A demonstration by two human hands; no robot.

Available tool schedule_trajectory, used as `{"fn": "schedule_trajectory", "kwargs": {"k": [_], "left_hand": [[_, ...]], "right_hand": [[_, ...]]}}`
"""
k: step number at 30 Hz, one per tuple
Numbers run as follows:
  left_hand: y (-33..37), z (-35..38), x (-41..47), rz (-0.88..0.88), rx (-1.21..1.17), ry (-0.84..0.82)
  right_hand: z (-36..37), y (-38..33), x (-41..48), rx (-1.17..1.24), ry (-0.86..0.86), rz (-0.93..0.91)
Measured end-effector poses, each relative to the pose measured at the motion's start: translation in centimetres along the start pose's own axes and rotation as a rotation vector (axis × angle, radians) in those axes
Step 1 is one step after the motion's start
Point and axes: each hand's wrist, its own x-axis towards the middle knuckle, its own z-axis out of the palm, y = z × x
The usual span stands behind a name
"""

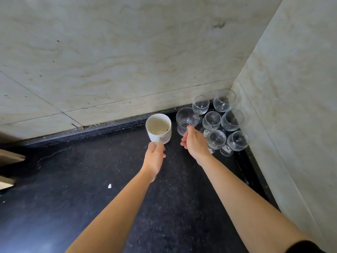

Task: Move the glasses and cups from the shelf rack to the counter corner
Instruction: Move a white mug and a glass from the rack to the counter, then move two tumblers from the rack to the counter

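While the left hand (155,156) pinches the handle of the white ceramic mug (158,128) on the black speckled counter (73,179), the right hand (194,142) grips the rim of the clear ribbed tumbler (186,121) just right of the mug; six clear stemmed wine glasses (224,121) cluster right of the tumbler.

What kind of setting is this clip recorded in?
Most likely a home kitchen, at an inside corner of a worktop. A dark speckled stone counter meets pale marble-look wall tiles, stemmed glasses cluster in the corner, and the left hand holds a white mug.
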Motion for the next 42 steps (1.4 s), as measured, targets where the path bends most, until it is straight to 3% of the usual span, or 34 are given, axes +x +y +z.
{"fn": "schedule_trajectory", "kwargs": {"k": [14,17,20,24,29,32,36,42], "left_hand": [[0.8,0.6,1.1,-0.103,-0.115,-0.04],[2.3,-0.7,-0.4,-0.069,0.039,-0.027],[4.2,-3.4,-2.5,0.063,0.335,0.096],[6.5,-8.6,-7.5,0.345,0.65,0.34],[6.3,-15.5,-15.2,0.509,0.91,0.708],[3.5,-19.7,-20.1,0.458,1.01,0.873],[-2.1,-24.6,-28.0,0.3,1.079,1.072],[-9.5,-30.5,-41.8,0.049,0.998,1.317]], "right_hand": [[-0.8,-3.0,1.2,-0.168,-0.129,-0.046],[-1.0,-3.5,-0.1,-0.224,-0.11,-0.015],[-1.6,-4.3,-2.7,-0.215,-0.083,-0.095],[-2.6,-6.1,-7.3,-0.31,-0.038,-0.347],[-0.8,-9.2,-12.0,-0.696,0.17,-0.947],[3.3,-10.2,-14.6,-0.792,0.114,-1.152],[10.4,-10.0,-20.2,-0.84,-0.085,-1.399],[19.1,-10.1,-33.3,-0.765,-0.35,-1.708]]}}
